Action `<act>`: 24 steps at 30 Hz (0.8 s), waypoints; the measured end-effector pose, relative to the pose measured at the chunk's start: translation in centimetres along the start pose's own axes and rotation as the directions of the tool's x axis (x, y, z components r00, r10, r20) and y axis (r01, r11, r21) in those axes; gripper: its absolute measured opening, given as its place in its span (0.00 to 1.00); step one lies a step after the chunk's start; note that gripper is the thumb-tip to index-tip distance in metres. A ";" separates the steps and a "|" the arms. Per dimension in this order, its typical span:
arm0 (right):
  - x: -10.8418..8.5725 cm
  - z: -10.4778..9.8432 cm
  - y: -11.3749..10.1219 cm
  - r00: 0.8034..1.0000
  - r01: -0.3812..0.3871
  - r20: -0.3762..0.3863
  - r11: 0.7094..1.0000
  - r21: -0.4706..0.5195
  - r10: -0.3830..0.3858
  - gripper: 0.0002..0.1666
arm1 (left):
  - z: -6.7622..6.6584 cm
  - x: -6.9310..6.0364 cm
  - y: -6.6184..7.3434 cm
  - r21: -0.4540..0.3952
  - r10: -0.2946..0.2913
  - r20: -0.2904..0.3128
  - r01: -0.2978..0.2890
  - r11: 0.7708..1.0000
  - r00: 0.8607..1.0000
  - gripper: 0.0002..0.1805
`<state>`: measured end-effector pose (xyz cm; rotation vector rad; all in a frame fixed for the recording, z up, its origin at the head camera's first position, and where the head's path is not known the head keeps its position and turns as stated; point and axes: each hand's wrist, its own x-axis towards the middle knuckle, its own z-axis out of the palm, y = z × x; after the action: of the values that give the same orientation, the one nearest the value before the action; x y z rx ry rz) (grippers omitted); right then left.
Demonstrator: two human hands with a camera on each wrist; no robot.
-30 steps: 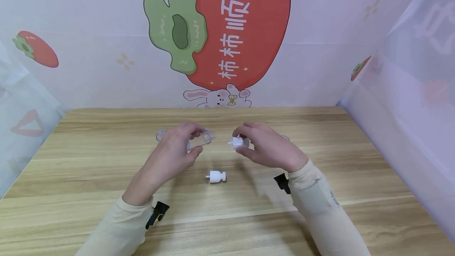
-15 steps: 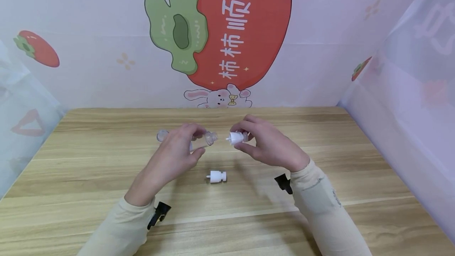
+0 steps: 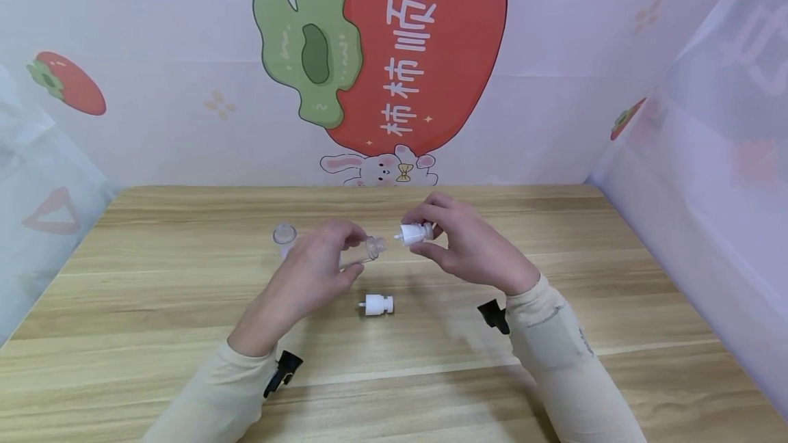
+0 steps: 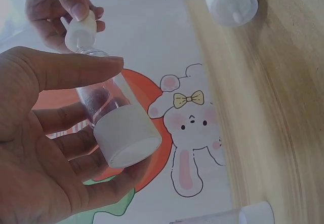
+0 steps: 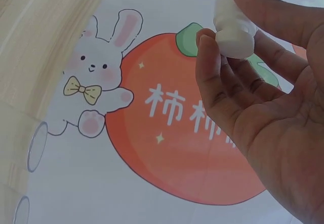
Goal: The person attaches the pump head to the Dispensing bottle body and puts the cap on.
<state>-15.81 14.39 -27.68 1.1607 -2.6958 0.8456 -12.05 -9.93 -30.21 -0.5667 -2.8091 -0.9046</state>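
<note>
In the head view my left hand (image 3: 317, 262) grips a clear bottle (image 3: 373, 247) with its open neck turned right. The bottle's white base (image 4: 129, 135) shows in the left wrist view, between thumb and fingers. My right hand (image 3: 477, 248) pinches a white pump top (image 3: 414, 234), its thin tube pointing left at the bottle neck. A small gap separates tube and neck in the head view. Below both hands, a second white pump top (image 3: 377, 305) lies on the table. Partly behind my left hand is another clear bottle (image 3: 284, 234).
Two clear, cap-like cylinders, an upper cylinder (image 5: 37, 147) and a lower cylinder (image 5: 21, 215), show at the left edge of the right wrist view. The wooden table (image 3: 431, 388) meets a printed cloth backdrop (image 3: 185, 122) behind and at the sides.
My left hand has moved slightly right with the bottle. My right hand has shifted a little upward in view with the pump top, whose tube now sits closer to the bottle neck.
</note>
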 end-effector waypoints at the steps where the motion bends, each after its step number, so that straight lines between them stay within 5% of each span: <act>1: 0.0 0.0 0.0 1.000 0.002 -0.001 1.000 -0.001 -0.002 0.20 | 0.1 0.0 0.0 0.003 -0.001 0.007 0.001 1.000 1.000 0.17; 10: 0.0 0.1 0.1 1.000 0.007 -0.006 1.000 0.006 -0.006 0.20 | 0.5 0.0 -0.1 0.017 -0.013 0.024 0.013 1.000 1.000 0.18; 24: 0.1 0.4 0.3 1.000 0.004 -0.012 1.000 0.021 -0.004 0.20 | 0.1 0.0 -0.1 0.043 0.011 -0.031 -0.009 0.999 0.999 0.19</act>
<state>-16.03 14.21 -28.12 1.1611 -2.6800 0.8799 -12.08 -10.00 -30.34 -0.5556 -2.7881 -0.8419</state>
